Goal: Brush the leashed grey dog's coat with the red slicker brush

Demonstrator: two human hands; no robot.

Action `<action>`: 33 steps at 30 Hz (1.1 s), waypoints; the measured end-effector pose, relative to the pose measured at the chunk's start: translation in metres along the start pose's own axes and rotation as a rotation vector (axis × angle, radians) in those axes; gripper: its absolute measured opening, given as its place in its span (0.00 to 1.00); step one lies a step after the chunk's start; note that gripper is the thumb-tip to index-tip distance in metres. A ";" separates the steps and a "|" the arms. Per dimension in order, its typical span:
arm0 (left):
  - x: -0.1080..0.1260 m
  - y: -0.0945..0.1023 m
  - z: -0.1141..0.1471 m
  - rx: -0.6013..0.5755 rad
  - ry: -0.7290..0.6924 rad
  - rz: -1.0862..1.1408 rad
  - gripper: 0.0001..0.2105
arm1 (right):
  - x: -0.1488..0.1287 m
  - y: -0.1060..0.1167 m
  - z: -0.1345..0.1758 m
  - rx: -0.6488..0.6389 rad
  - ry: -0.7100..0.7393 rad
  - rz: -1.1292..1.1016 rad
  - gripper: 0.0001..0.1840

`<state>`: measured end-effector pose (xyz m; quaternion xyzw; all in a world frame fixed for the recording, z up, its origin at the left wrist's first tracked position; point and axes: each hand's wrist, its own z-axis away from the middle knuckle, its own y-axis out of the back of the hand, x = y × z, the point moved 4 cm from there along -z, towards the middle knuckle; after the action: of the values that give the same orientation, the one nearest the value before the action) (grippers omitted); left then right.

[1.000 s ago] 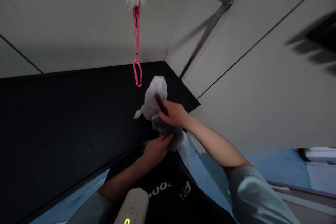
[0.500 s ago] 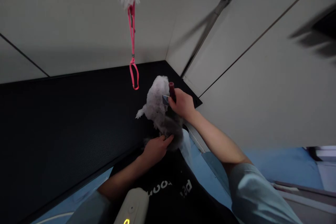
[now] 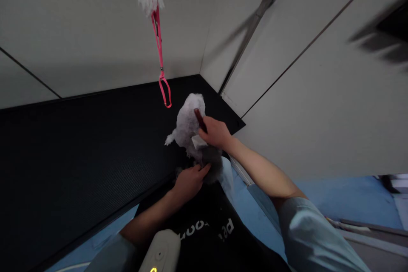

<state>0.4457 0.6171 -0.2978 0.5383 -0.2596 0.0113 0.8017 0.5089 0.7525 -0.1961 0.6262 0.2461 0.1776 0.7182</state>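
In the head view, a small animal with fluffy white fur [image 3: 187, 123] and a darker grey, shaggy rear part [image 3: 213, 166] is at the near edge of a long black desk [image 3: 79, 153] with a finely ribbed top. The right hand [image 3: 217, 132] has its grip closed around a brush-like tool with a dark red handle [image 3: 200, 120] and a pale, flat rectangular head [image 3: 199, 141]. The handle juts from the grip over the white back; the head sits just below, where white fur meets grey. The animal lies beneath and to the left of this grip. The left hand [image 3: 189, 182] is at the animal's near end, fingers extended against the grey fur; whether its grip closes on anything underneath cannot be told. Beyond the animal, a bright pink looped strap [image 3: 160, 51] hangs over the desk.
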 end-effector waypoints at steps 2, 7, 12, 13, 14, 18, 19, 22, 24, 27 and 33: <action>0.001 0.002 0.001 -0.008 0.003 0.004 0.31 | 0.002 0.003 0.001 0.079 -0.052 0.003 0.15; 0.002 0.002 0.000 0.004 -0.010 0.001 0.31 | -0.004 -0.004 0.001 -0.091 0.053 -0.019 0.13; 0.002 0.003 -0.001 0.007 -0.011 0.002 0.31 | -0.001 0.005 0.001 0.071 -0.029 0.016 0.17; 0.003 0.003 -0.001 0.006 -0.016 0.007 0.30 | -0.004 0.002 0.001 0.012 0.019 0.004 0.16; 0.003 0.004 0.000 0.004 -0.015 0.010 0.30 | -0.007 0.000 0.000 -0.058 0.067 -0.006 0.15; 0.004 0.005 0.002 -0.002 -0.003 0.017 0.30 | -0.005 0.004 -0.004 0.000 -0.015 0.050 0.15; 0.004 0.005 0.002 -0.004 -0.005 0.021 0.31 | -0.005 0.008 -0.005 0.065 -0.053 0.065 0.16; 0.004 0.004 0.003 -0.007 -0.022 0.035 0.30 | -0.015 0.003 -0.005 -0.014 0.047 0.043 0.16; 0.004 0.005 0.004 -0.002 -0.016 0.034 0.30 | -0.023 -0.004 -0.004 -0.141 0.125 0.025 0.13; 0.003 0.008 0.004 0.015 0.007 0.025 0.31 | -0.026 -0.002 -0.005 -0.076 0.054 0.061 0.14; 0.001 0.016 0.003 0.035 0.034 0.012 0.31 | -0.020 0.004 -0.003 0.034 -0.041 0.048 0.18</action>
<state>0.4402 0.6212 -0.2826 0.5505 -0.2489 0.0301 0.7963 0.4915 0.7442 -0.1901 0.6474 0.2192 0.1777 0.7080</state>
